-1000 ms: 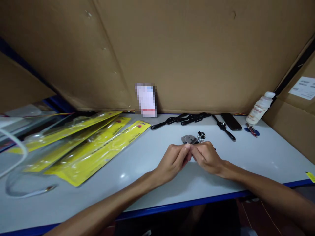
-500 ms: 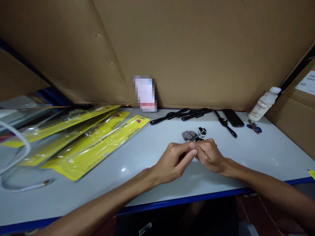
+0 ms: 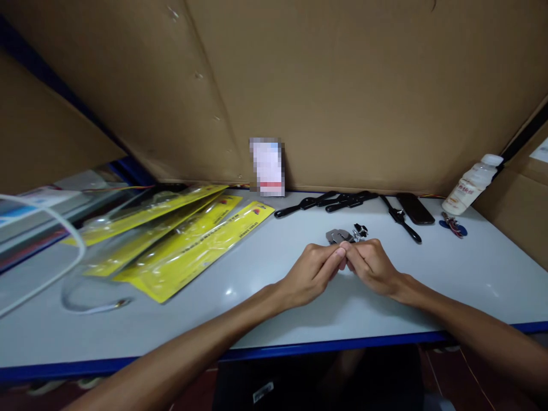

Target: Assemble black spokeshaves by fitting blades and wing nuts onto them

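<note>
Left hand [image 3: 311, 275] and right hand [image 3: 373, 267] are together over the desk [image 3: 278, 334], thumbs and fingertips meeting. Fingers block the view; can't tell whether either hand is clamped on a part.

Clock centered on the hands, 12 = far side:
- Flat grey metal plates [image 3: 335, 235]: on the desk, just past the fingertips, 11 to 12.
- Small black-and-silver hardware [image 3: 360, 230]: 1 o'clock, right beside the plates, lower part hidden by the right hand.
- Black spokeshave bodies [image 3: 346, 201]: overlapping, 11 to 12, near the cardboard wall [image 3: 342, 97].
- Single spokeshave body [image 3: 399, 216]: 2 o'clock, black phone [image 3: 416, 209] next to it.
- White-capped bottle [image 3: 467, 187]: 2 o'clock, farther out, tilted.
- Yellow blister packs [image 3: 208, 248]: 9 to 10, fanned and overlapping.
</note>
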The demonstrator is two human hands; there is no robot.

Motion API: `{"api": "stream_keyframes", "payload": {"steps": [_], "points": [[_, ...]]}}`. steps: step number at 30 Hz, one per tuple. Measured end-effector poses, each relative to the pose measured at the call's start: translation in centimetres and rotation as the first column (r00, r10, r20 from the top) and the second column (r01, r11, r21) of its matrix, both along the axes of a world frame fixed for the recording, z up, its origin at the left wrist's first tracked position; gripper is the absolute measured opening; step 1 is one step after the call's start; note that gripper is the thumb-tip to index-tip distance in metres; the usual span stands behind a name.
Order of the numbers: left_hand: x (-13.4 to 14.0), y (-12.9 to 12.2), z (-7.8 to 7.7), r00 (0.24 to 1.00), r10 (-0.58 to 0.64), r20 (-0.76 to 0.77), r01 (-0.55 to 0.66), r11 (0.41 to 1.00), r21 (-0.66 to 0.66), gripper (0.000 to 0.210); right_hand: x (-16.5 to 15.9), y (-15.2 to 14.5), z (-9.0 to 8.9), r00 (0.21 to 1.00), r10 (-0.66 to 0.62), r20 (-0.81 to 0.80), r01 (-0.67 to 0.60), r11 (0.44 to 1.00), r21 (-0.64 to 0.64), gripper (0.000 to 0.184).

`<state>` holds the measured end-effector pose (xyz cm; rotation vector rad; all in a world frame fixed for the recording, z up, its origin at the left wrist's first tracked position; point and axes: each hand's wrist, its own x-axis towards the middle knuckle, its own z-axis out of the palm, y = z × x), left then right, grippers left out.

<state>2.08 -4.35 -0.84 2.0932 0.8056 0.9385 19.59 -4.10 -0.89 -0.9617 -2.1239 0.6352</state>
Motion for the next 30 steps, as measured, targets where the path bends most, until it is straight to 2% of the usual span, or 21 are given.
{"api": "stream_keyframes", "payload": {"steps": [3, 5, 7, 8, 10, 12, 13, 15, 16, 19, 24, 30], "points": [[-0.2, 0.7, -0.5, 0.998, 0.052, -0.033, -0.052, 0.999, -0.005, 0.041, 0.2, 0.7, -0.3, 0.997, -0.038, 0.074, 0.034, 0.998, 0.048, 0.054], [-0.6, 1.5, -0.7, 0.988, 0.148, -0.041, -0.148, 0.989, -0.006, 0.036, 0.6, 1.3, -0.1, 0.987, -0.110, 0.117, 0.092, 0.984, 0.154, 0.042], [-1.2, 2.5, -0.7, 0.958, 0.282, -0.046, -0.281, 0.959, 0.031, 0.021, 1.5, 2.2, 0.4, 0.975, -0.210, 0.069, 0.183, 0.942, 0.281, 0.025], [-1.6, 3.1, -0.7, 0.937, 0.345, -0.058, -0.341, 0.937, 0.072, 0.016, 2.0, 2.7, 0.7, 0.966, -0.258, 0.017, 0.239, 0.914, 0.327, 0.022], [-2.5, 4.7, -0.7, 0.894, 0.440, -0.087, -0.421, 0.890, 0.178, 0.024, 3.3, 3.8, 1.3, 0.939, -0.333, -0.081, 0.340, 0.870, 0.357, 0.024], [-3.2, 6.5, -0.8, 0.794, 0.562, -0.232, -0.478, 0.813, 0.334, 0.028, 4.7, 4.9, 1.6, 0.916, -0.390, -0.093, 0.397, 0.852, 0.341, 0.023], [-3.4, 7.5, -0.8, 0.720, 0.614, -0.324, -0.478, 0.776, 0.411, 0.031, 5.3, 5.4, 1.6, 0.904, -0.421, -0.075, 0.421, 0.845, 0.329, 0.022], [-3.6, 9.5, -1.0, 0.516, 0.666, -0.540, -0.418, 0.745, 0.520, 0.035, 6.3, 6.3, 1.5, 0.882, -0.471, -0.012, 0.451, 0.838, 0.308, 0.021], [-3.6, 10.5, -1.1, 0.466, 0.678, -0.568, -0.426, 0.735, 0.528, 0.035, 6.7, 6.7, 1.3, 0.874, -0.485, 0.021, 0.457, 0.837, 0.302, 0.021], [-3.5, 13.1, -1.5, 0.399, 0.682, -0.613, -0.463, 0.726, 0.508, 0.040, 7.6, 7.5, 1.0, 0.859, -0.503, 0.089, 0.461, 0.838, 0.291, 0.020], [-3.7, 15.1, -2.4, 0.402, 0.645, -0.649, -0.525, 0.744, 0.414, 0.043, 8.1, 8.2, 0.7, 0.816, -0.547, 0.189, 0.492, 0.827, 0.272, 0.023], [-4.4, 13.8, -2.5, 0.469, 0.654, -0.593, -0.653, 0.709, 0.267, 0.042, 6.8, 8.3, -0.6, 0.791, -0.538, 0.291, 0.493, 0.842, 0.217, 0.025]]}}
